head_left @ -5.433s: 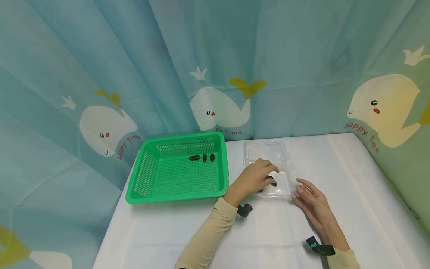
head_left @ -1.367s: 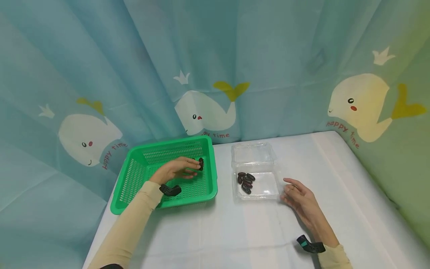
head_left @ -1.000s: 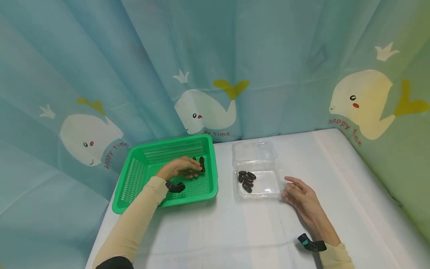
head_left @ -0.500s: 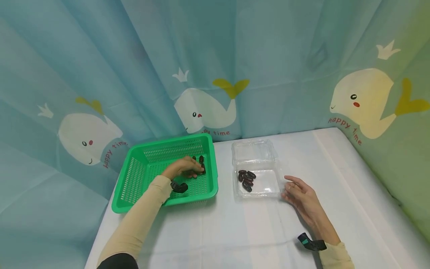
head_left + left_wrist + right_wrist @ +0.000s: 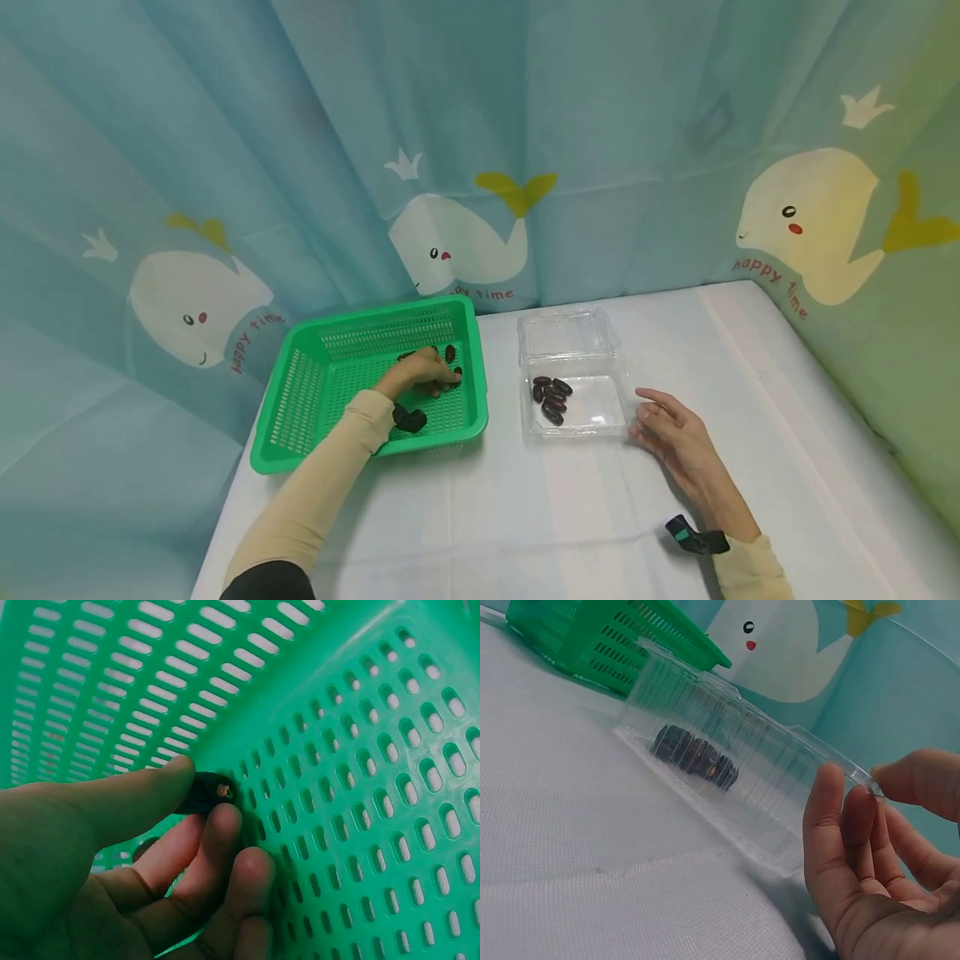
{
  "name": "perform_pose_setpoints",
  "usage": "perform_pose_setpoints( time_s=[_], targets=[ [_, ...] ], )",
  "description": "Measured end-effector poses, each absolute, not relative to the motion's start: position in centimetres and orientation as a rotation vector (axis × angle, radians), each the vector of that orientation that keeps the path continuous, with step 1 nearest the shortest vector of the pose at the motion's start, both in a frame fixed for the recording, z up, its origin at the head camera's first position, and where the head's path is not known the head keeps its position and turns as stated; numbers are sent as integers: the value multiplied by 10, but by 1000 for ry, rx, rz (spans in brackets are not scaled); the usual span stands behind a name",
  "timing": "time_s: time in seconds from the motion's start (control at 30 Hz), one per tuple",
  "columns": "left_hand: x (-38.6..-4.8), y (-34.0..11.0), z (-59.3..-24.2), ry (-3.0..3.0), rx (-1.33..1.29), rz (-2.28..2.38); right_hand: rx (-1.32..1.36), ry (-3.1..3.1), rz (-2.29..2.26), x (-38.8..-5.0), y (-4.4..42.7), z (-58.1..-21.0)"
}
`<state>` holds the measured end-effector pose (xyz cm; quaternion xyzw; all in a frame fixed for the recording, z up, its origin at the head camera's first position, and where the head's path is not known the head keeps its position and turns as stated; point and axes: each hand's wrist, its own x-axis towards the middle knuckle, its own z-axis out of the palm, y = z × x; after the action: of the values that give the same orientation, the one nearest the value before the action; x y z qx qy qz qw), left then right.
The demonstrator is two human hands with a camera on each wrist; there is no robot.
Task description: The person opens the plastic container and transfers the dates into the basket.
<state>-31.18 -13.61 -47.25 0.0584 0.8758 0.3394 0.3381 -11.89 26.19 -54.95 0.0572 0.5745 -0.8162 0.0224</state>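
Observation:
In the head view my left hand [image 5: 423, 371] is inside the green plastic basket [image 5: 300, 400], near its right wall. Thumb and fingertips pinch a dark, wrinkled date [image 5: 204, 793], whose brown stem end shows in the left wrist view. Close behind the hand another date [image 5: 450, 353] lies on the basket floor; more dark dates there are partly hidden by the hand. My right hand [image 5: 678, 437] holds the rim of a clear plastic clamshell box [image 5: 596, 402] between thumb and fingers, as the right wrist view shows. Several dates [image 5: 553, 402] lie at the box's left side.
The box's lid [image 5: 566, 333] lies folded back toward the curtain [image 5: 637, 167], which hangs behind the table. A white cloth [image 5: 540, 517] covers the table. The basket stands to the left of the box, with a strip of cloth between them.
My left hand has gone from the clear box to the basket. Over the last second it has shifted slightly right and toward me with the date. The right hand stays at the box.

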Motion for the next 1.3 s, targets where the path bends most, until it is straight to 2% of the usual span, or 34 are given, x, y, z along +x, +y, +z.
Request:
perform_pose_setpoints(
  time_s=[0.7,0.97,1.3],
  targets=[
    [-302,-129,-467,2448,233,656,160,1733,-2556,-121,257,-544],
    [-300,-139,-440,2548,283,676,177,1726,-2563,-121,259,-545],
    [-269,-128,-413,2788,403,777,194,1754,-2536,-121,262,-548]
  ],
)
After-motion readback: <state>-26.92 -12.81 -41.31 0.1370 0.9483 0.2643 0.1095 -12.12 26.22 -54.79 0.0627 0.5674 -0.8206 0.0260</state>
